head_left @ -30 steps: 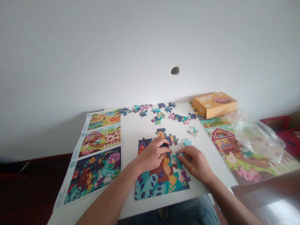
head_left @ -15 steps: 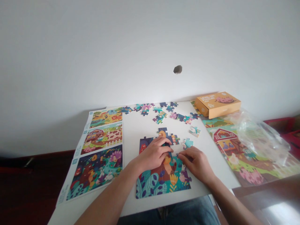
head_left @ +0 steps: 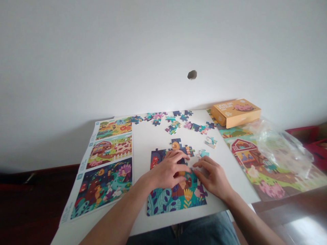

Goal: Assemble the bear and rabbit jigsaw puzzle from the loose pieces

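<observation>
A partly built colourful jigsaw puzzle lies near the front edge of the white table. My left hand rests on its middle with fingers stretched out and pressing down. My right hand lies on the puzzle's right edge, its fingers flat beside the left hand's fingertips. Whether a piece sits under the fingertips is hidden. A loose teal piece lies just beyond my right hand.
Several loose pieces are scattered at the table's far side. A reference sheet with three pictures lies on the left. An orange puzzle box, a farm picture and a clear plastic bag lie on the right.
My left hand's fingers have spread out flatter on the puzzle. My right hand has slid slightly toward the puzzle's upper right, with its fingers stretched out.
</observation>
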Tool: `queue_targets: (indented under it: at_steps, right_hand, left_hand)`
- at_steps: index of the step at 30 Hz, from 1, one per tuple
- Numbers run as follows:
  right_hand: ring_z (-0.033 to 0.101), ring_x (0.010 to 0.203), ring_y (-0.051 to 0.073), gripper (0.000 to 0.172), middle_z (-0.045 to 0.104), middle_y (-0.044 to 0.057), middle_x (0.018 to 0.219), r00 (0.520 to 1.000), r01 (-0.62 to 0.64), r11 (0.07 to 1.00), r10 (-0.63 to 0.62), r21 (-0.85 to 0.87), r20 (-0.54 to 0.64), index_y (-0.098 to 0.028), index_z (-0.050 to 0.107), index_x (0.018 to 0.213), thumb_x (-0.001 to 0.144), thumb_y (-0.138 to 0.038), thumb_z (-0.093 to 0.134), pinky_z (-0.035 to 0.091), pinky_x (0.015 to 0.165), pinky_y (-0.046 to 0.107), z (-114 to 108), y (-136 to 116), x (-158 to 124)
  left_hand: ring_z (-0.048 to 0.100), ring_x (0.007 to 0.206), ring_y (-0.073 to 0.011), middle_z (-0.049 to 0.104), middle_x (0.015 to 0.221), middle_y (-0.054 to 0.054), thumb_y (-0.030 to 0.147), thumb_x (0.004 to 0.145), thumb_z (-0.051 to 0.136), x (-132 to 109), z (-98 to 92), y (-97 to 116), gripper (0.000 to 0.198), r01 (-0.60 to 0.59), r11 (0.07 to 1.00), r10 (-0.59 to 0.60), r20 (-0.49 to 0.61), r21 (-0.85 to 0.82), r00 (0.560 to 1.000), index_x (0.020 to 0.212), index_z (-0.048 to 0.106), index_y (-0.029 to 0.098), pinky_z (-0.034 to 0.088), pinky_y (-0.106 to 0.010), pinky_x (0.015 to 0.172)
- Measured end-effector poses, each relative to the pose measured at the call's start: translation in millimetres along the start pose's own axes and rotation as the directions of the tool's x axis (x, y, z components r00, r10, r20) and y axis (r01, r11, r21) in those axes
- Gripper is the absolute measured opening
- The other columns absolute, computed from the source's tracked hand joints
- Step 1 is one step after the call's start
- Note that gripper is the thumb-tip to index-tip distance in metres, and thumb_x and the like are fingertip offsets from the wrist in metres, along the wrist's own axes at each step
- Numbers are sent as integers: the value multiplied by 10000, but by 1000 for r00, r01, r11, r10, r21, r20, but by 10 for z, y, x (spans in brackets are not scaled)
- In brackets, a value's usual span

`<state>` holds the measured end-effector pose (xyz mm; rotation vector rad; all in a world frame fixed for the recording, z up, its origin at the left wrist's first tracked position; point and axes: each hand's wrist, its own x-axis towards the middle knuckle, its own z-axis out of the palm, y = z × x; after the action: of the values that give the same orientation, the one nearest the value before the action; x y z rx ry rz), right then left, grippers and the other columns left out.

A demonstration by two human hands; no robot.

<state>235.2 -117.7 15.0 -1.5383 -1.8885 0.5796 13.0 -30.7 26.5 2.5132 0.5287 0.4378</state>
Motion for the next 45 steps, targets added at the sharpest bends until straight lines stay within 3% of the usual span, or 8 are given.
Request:
queue_targets:
  at_steps: [4, 10, 15, 19, 23, 29, 36, 45]
  right_hand:
    - [631, 884, 188, 199, 620, 47, 1005, 995, 68, 998, -67, -8, 77, -265, 692, 1058, 862, -291, 671, 515, 791, 308, -9, -3, -38]
    - [632, 898, 184, 164, 621, 49, 1019, 999, 6, 1000, -7, 27, 37, -266, 706, 1045, 890, -297, 662, 517, 794, 307, -39, -26, -37]
    - [582, 689, 122, 188, 640, 63, 1033, 999, -46, 989, 48, 138, -15, -235, 690, 1050, 973, -280, 524, 466, 585, 261, -475, 86, -133]
    - [624, 832, 168, 160, 656, 66, 1024, 981, -63, 997, 68, 34, -181, -238, 698, 1036, 951, -259, 564, 454, 582, 257, -872, 291, -287]
    - [635, 894, 188, 171, 665, 73, 1037, 978, -71, 997, 64, -30, -198, -237, 697, 1041, 955, -242, 549, 467, 608, 261, -1037, 371, -375]
    - [607, 760, 146, 181, 666, 56, 988, 996, -66, 998, 67, -23, 51, -232, 673, 1037, 974, -244, 504, 473, 626, 261, -731, 229, -352]
    - [552, 659, 125, 259, 594, 15, 829, 993, 57, 998, -55, -19, 101, -192, 545, 1208, 965, -277, 523, 436, 616, 258, -88, -22, -304]
    - [574, 766, 148, 201, 552, 55, 925, 987, 121, 991, -113, -65, 118, -248, 704, 1017, 971, -273, 510, 486, 681, 286, -94, -7, -232]
  left_hand:
    - [461, 1268, -267, 589, 1271, -59, 245, 864, 704, 7, 63, -27, 107, -36, 999, 37, -24, 22, 999, 959, 748, 266, 339, -468, 1111]
    - [493, 1212, -243, 627, 1197, -53, 238, 928, 625, 27, 128, -37, 144, -16, 999, 20, -94, 46, 995, 967, 758, 275, 375, -436, 1065]
    - [497, 1193, -249, 643, 1181, -58, 209, 937, 603, 33, 130, 0, 180, -45, 998, 50, -114, 47, 992, 934, 772, 271, 393, -432, 1033]
    - [508, 1198, -261, 669, 1170, -53, 161, 911, 598, 31, 122, 82, 187, -175, 984, 177, -64, 39, 982, 910, 763, 248, 384, -443, 1034]
    - [569, 1105, -227, 702, 1087, -49, 147, 909, 584, 41, 128, 136, 184, -228, 974, 228, -1, -15, 974, 887, 752, 219, 397, -417, 1022]
    - [604, 1051, -218, 719, 1062, -41, 162, 897, 620, 57, 124, 100, 156, -214, 975, 215, -3, -49, 977, 877, 761, 224, 415, -423, 997]
    - [633, 1002, -190, 703, 1051, -51, 121, 872, 631, 32, 102, 16, 150, -189, 978, 189, -15, -87, 982, 861, 756, 204, 461, -376, 982]
    - [610, 913, -181, 670, 925, -68, 56, 828, 573, 6, 44, 14, 205, -159, 981, 157, -26, -110, 987, 772, 734, 171, 508, -320, 860]
